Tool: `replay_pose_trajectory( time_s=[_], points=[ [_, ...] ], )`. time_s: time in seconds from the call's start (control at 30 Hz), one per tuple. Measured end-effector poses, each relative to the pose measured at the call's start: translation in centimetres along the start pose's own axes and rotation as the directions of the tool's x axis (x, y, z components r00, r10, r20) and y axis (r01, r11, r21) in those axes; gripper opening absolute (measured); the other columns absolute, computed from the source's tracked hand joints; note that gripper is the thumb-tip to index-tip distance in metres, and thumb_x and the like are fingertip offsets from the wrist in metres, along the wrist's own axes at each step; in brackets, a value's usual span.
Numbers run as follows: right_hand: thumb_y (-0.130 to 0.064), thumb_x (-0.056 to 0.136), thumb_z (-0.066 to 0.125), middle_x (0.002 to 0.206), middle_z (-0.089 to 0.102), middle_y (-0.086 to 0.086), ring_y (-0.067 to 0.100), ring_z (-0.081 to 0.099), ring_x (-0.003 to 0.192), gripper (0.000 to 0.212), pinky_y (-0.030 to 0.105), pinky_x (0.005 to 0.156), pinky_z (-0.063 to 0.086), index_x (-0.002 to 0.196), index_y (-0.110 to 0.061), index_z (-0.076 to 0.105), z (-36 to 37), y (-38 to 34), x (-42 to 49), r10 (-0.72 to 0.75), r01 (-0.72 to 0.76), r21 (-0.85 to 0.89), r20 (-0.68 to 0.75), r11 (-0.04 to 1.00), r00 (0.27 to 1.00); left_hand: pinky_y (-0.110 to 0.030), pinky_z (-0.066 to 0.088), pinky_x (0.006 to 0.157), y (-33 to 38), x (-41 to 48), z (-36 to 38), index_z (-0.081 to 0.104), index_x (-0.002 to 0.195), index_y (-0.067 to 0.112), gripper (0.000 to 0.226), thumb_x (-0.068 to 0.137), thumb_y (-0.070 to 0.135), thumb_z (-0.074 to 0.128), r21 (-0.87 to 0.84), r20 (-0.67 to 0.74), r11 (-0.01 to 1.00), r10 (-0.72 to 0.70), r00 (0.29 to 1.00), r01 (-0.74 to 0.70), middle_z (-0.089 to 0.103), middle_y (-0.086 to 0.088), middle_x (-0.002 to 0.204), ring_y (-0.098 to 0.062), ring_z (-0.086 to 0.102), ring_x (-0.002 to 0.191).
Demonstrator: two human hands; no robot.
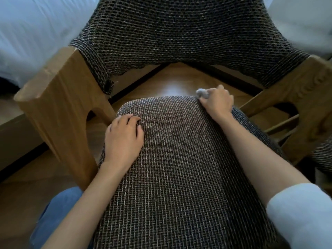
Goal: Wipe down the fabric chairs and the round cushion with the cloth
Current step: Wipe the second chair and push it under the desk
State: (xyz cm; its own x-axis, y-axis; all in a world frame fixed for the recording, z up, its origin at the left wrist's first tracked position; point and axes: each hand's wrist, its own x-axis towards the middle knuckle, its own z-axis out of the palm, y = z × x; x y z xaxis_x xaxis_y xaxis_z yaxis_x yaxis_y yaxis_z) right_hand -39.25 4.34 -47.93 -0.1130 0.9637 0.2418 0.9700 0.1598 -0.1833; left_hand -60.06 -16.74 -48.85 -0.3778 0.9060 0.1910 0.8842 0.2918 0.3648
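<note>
the fingers of the right hand are curled tight round a small wadded cloth, pale grey-white, with only a nub of it showing past the knuckles. the cloth sits at the far right corner of the seat, right on the back edge where the woven fabric rolls over, and the heel of the hand rests on that same corner.

the left hand lies palm down on the seat near its far left edge. its fingers are loosely bent with the tips on the weave, and it has hold of nothing.

the seat belongs to a fabric chair covered in a coarse brown and cream basket weave. it runs from the bottom of the view up to the hands. beyond a gap stands the backrest, in a darker weave of the same kind, wide at the bottom and curving round both sides.

a thick wooden left armrest and a right armrest flank the seat. glossy wood floor shows through the gap under the backrest. white bedding lies at the upper left. a pale sleeve is pushed up the right forearm, and a knee in blue jeans shows at the lower left.
</note>
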Motion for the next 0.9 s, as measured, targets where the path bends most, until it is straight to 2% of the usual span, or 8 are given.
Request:
replay_pose_trajectory(
  time_s=[0.07, 0.2, 0.33, 0.43, 0.53, 0.67, 0.83, 0.9],
  points=[
    [-0.042, 0.09, 0.057, 0.12, 0.056, 0.014, 0.035, 0.054, 0.112, 0.034, 0.045, 0.096, 0.041, 0.113, -0.021, 0.07, -1.0, 2.2, -0.1, 0.075, -0.075, -0.013, -0.006, 0.997, 0.997, -0.041, 0.032, 0.11, 0.0, -0.1, 0.0, 0.056, 0.132, 0.018, 0.037, 0.099, 0.029, 0.043, 0.0, 0.003, 1.0, 0.002, 1.0, -0.002, 0.051, -0.002, 0.139, -0.021, 0.041, 0.132],
    [-0.034, 0.091, 0.054, 0.119, 0.057, 0.016, 0.037, 0.055, 0.11, 0.031, 0.042, 0.091, 0.044, 0.109, -0.015, 0.07, -1.7, 3.6, -0.1, 0.178, -0.179, 0.048, 0.031, 0.983, 0.984, -0.042, 0.033, 0.11, 0.1, 0.0, 0.0, 0.056, 0.131, 0.018, 0.036, 0.099, 0.028, 0.042, 0.002, 0.006, 1.0, 0.003, 1.0, -0.003, 0.051, -0.002, 0.139, -0.021, 0.041, 0.133],
    [-0.041, 0.088, 0.049, 0.108, 0.066, 0.014, 0.035, 0.063, 0.099, 0.04, 0.038, 0.082, 0.048, 0.107, -0.014, 0.072, -1.5, 1.6, -0.2, 0.232, -0.232, 0.103, 0.017, 0.967, 0.973, -0.046, 0.038, 0.106, 0.2, 0.1, 0.2, 0.057, 0.13, 0.018, 0.035, 0.098, 0.028, 0.044, -0.038, 0.001, 0.999, -0.031, 1.0, 0.031, 0.051, -0.002, 0.139, -0.022, 0.041, 0.132],
    [-0.041, 0.089, 0.047, 0.085, 0.066, 0.007, 0.028, 0.063, 0.079, 0.035, 0.03, 0.064, 0.04, 0.091, -0.016, 0.071, -0.6, -3.1, -1.5, 0.09, -0.102, 0.121, 0.096, 0.987, 0.991, -0.046, 0.039, 0.103, 0.3, 0.0, 0.1, 0.058, 0.128, 0.018, 0.034, 0.098, 0.027, 0.045, -0.076, -0.008, 0.995, -0.058, 0.998, 0.057, 0.053, -0.001, 0.136, -0.022, 0.042, 0.131],
    [-0.041, 0.088, 0.05, 0.072, 0.062, 0.0, 0.024, 0.062, 0.074, 0.029, 0.028, 0.061, 0.038, 0.078, -0.02, 0.067, 0.5, -9.6, -3.5, -0.157, 0.11, 0.261, 0.166, 0.959, 0.974, -0.045, 0.041, 0.101, 0.3, -0.5, -0.2, 0.058, 0.127, 0.018, 0.033, 0.097, 0.027, 0.046, -0.097, -0.017, 0.991, -0.094, 0.995, 0.091, 0.053, 0.0, 0.133, -0.022, 0.042, 0.128],
    [-0.043, 0.087, 0.056, 0.074, 0.057, -0.003, 0.02, 0.054, 0.073, 0.029, 0.029, 0.063, 0.036, 0.09, -0.02, 0.072, 0.8, -15.7, -4.6, -0.39, 0.304, 0.363, 0.193, 0.881, 0.9, -0.042, 0.044, 0.096, 0.3, -0.7, -0.5, 0.057, 0.128, 0.014, 0.034, 0.098, 0.027, 0.046, -0.078, -0.008, 0.991, -0.113, 0.994, 0.112, 0.052, -0.003, 0.133, -0.024, 0.043, 0.125],
    [-0.043, 0.082, 0.058, 0.073, 0.061, -0.005, 0.021, 0.06, 0.076, 0.026, 0.029, 0.06, 0.035, 0.086, -0.022, 0.073, 0.7, -17.0, -5.3, -0.522, 0.44, 0.37, 0.156, 0.818, 0.839, -0.047, 0.047, 0.093, 0.1, -0.7, -0.4, 0.057, 0.126, 0.008, 0.035, 0.098, 0.026, 0.046, -0.082, 0.012, 0.992, -0.094, 0.996, 0.094, 0.053, -0.007, 0.13, -0.029, 0.045, 0.121],
    [-0.04, 0.081, 0.06, 0.073, 0.059, -0.006, 0.019, 0.059, 0.074, 0.02, 0.03, 0.058, 0.035, 0.078, -0.023, 0.07, 0.5, -16.0, -6.3, -0.577, 0.486, 0.412, 0.13, 0.771, 0.806, -0.05, 0.046, 0.094, 0.0, -0.7, -0.4, 0.057, 0.125, 0.006, 0.035, 0.098, 0.026, 0.045, -0.077, 0.022, 0.993, -0.088, 0.996, 0.089, 0.053, -0.009, 0.128, -0.031, 0.045, 0.121]
  ],
)
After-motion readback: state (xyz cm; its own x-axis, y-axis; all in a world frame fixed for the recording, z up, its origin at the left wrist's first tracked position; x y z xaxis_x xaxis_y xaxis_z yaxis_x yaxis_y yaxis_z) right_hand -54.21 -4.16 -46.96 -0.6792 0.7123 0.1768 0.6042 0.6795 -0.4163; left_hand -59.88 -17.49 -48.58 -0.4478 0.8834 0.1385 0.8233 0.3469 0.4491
